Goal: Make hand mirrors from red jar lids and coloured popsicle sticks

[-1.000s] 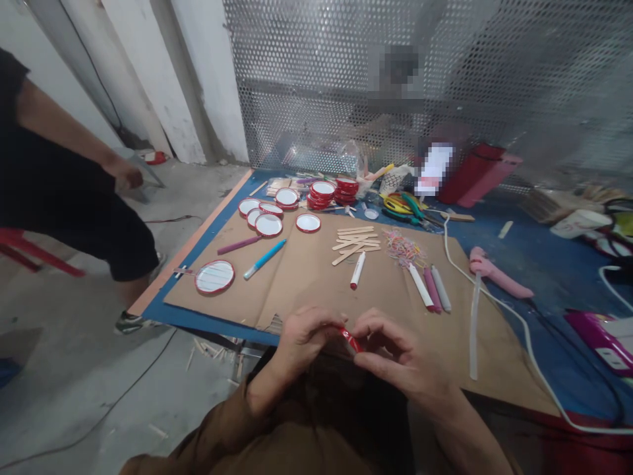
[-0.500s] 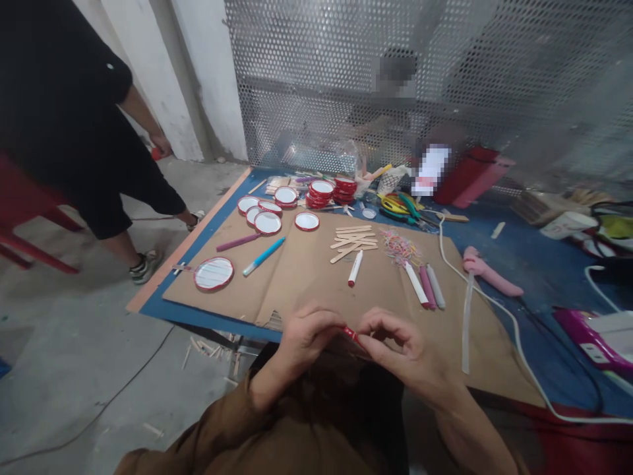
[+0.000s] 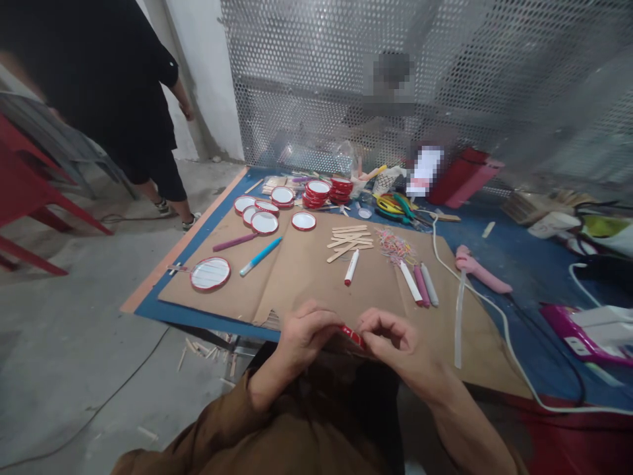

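Between my two hands, low at the front edge of the cardboard, is a red lid (image 3: 353, 335), seen almost edge-on with pale marks on its rim. The fingers of my left hand (image 3: 309, 330) pinch its left end. My right hand (image 3: 393, 340) grips the other end between thumb and curled fingers. Beyond them a white marker (image 3: 352, 267) with a red end lies on the cardboard (image 3: 301, 277), near a pile of wooden craft sticks (image 3: 350, 241). A round lid with sticks across it (image 3: 210, 273) lies at the left.
Red-rimmed lids (image 3: 264, 222) lie and stand stacked at the back. Several pens, small rubber bands (image 3: 394, 245), pliers (image 3: 400, 208) and a pink glue gun (image 3: 482, 270) with a white cord are around. A purple power strip (image 3: 576, 343) sits right. A person in black (image 3: 109, 86) stands at left.
More of the red lid's rim shows between my hands, which stay in nearly the same place. The person at left has moved rightward and farther off. My view has shifted slightly.
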The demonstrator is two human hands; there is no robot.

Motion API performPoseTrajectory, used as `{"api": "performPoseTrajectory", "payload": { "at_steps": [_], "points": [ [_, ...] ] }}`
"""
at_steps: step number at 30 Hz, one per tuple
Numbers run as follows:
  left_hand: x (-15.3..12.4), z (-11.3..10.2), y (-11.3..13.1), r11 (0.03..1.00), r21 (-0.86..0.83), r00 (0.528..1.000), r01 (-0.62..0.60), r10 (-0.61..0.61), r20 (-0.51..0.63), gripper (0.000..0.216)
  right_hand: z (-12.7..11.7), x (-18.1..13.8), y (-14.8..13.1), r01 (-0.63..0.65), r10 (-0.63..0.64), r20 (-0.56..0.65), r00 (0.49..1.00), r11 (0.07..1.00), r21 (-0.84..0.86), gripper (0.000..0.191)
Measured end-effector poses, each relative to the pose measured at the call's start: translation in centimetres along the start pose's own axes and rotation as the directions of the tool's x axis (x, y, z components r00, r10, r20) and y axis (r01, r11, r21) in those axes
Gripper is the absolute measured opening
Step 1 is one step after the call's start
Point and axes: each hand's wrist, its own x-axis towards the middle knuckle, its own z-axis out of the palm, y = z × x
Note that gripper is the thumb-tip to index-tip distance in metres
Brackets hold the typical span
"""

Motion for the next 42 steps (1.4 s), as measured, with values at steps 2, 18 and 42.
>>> {"api": "performPoseTrajectory", "payload": {
  "at_steps": [2,18,42],
  "points": [
    [0.0,0.0,0.0,1.000,-0.005,1.000,0.011,-0.011,0.009,0.019,0.0,0.0,0.2,-0.034,0.034,0.005,0.999,0.999,0.010,0.023],
    [0.7,-0.1,0.4,0.976,-0.002,0.975,0.219,-0.219,-0.038,0.012,0.3,0.4,0.1,0.293,-0.319,-0.079,0.944,0.926,-0.236,0.010],
    [2.2,0.1,0.1,0.766,-0.241,0.799,0.597,-0.594,0.091,0.016,2.3,3.4,2.5,0.036,0.040,-0.249,0.968,0.956,0.292,0.043]
  ]
}}
